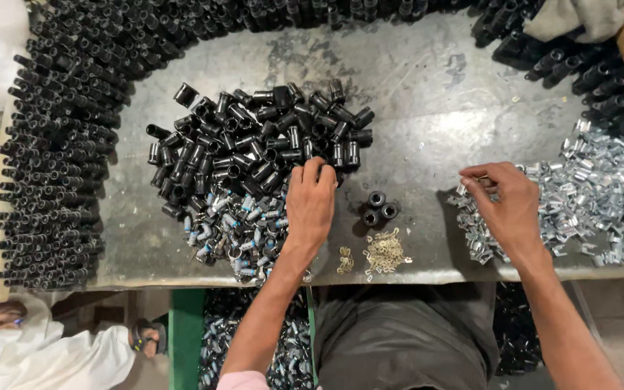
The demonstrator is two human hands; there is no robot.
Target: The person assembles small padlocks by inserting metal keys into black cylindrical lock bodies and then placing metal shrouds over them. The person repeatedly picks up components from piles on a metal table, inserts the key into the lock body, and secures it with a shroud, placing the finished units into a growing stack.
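Left hand (pixel 310 204) is being pressed, fingers curled, onto black tubes (pixel 258 144) heaped mid-bench, while silver clips (pixel 586 195) at the right are being pinched by the right hand (pixel 505 206), 3 tubes (pixel 378 208) standing between.

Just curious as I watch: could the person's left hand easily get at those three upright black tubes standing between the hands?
Probably yes. The left hand rests at the black pile's edge, and the three upright tubes stand just beside it on bare metal table, nothing between.

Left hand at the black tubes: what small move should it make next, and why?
Probably close the fingers on one tube and lift it out. The left hand rests fingertips-down at the edge of the black tubes, while the right hand already pinches at the metal clips. Three tubes stand upright between the hands.
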